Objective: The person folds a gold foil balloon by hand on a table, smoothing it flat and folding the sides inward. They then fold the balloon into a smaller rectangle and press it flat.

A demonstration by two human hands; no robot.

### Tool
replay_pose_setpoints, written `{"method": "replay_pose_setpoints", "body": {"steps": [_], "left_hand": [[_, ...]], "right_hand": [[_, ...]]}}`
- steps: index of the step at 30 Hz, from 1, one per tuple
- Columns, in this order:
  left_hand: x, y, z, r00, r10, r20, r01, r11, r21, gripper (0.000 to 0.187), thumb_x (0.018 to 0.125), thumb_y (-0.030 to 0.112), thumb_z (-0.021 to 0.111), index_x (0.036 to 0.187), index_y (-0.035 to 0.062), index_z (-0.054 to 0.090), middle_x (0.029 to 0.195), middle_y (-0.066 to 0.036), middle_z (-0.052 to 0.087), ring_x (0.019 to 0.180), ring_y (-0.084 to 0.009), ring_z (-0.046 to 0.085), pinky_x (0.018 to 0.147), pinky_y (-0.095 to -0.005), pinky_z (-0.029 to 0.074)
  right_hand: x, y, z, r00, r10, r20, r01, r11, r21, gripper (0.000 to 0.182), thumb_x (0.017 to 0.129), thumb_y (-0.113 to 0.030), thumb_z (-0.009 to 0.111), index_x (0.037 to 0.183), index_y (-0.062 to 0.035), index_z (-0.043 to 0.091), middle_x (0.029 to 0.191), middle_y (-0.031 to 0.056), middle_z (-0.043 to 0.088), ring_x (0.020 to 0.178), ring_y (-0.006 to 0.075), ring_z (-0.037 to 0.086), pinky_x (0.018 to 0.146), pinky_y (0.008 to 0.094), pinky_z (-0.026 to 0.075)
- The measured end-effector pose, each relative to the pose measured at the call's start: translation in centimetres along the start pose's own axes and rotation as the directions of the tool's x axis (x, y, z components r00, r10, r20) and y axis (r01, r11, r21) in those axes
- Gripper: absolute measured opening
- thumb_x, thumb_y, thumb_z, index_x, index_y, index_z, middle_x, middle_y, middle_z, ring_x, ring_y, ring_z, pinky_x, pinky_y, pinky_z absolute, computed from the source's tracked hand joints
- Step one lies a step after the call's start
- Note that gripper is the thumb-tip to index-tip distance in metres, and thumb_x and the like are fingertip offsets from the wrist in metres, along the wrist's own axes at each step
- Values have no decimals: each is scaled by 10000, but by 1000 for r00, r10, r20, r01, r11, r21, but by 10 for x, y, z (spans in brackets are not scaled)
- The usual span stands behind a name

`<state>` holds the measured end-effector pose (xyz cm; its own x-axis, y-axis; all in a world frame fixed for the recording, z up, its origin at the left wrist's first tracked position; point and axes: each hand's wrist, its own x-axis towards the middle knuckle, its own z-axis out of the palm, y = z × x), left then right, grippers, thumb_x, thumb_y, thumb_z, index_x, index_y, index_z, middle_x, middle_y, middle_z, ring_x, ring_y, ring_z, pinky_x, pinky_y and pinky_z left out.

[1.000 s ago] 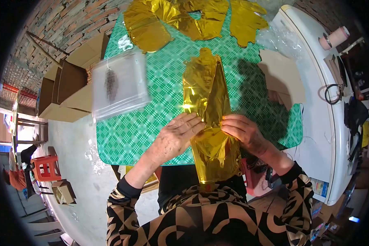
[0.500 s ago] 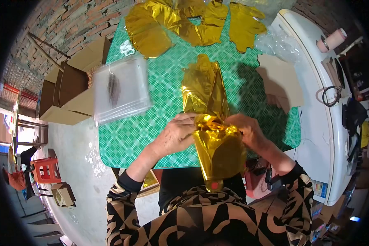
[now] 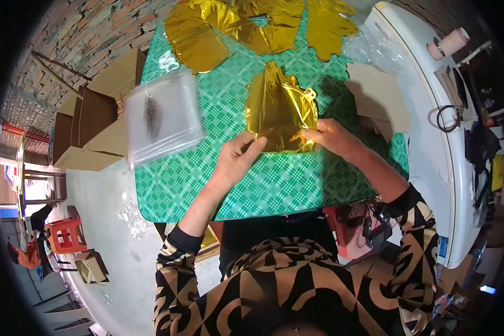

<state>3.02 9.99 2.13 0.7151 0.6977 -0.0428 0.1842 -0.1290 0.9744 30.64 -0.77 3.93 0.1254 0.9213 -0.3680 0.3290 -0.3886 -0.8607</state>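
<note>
Gold foil balloon (image 3: 280, 112), folded, lies flat on the green checked tablecloth (image 3: 274, 185). Left hand (image 3: 238, 157) pinches its near-left edge; right hand (image 3: 330, 136) pinches its near-right edge. Left of the grip: clear bag stack (image 3: 162, 115). Beyond: more gold foil pieces (image 3: 252, 28).

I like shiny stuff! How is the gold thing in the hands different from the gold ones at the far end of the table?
The folded gold foil is doubled into a compact bundle; the gold foil pieces at the far edge lie spread open and overlapping. The folded one is pinched at its near edge by the left hand and right hand; nobody touches the far ones. Both are shiny, crinkled gold and lie on the green checked tablecloth.
</note>
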Motion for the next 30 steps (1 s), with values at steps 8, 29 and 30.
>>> {"method": "replay_pose_setpoints", "body": {"steps": [8, 29, 30], "left_hand": [[-8, -2, -16, 892, 447, 75, -433, 791, 432, 390, 932, 216, 837, 1254, 8, 764, 1309, -203, 720, 1297, -374, 614, 1105, -457, 482], [4, -2, 2, 932, 274, -237, -211, 942, 260, 365, 1035, 205, 756, 1310, -20, 676, 1151, -92, 712, 1041, -185, 669, 943, -334, 538], [6, -2, 3, 950, 222, -222, -169, 957, 234, 353, 1041, 206, 748, 1299, -26, 687, 1126, -89, 716, 1014, -177, 671, 926, -328, 540]], "right_hand": [[6, 6, 2, 999, -11, -31, 11, 1000, 13, 391, 1030, -360, 713, 1005, 29, 740, 856, 47, 727, 725, 138, 696, 621, 312, 571], [-5, 13, 19, 957, -196, -212, 198, 980, -11, 414, 1040, -343, 705, 873, 34, 670, 720, 34, 618, 656, 105, 638, 566, 333, 558], [-5, 17, 20, 950, -218, -222, 218, 976, -25, 410, 1039, -340, 711, 874, 33, 672, 711, 30, 614, 648, 102, 626, 558, 334, 536]]}}
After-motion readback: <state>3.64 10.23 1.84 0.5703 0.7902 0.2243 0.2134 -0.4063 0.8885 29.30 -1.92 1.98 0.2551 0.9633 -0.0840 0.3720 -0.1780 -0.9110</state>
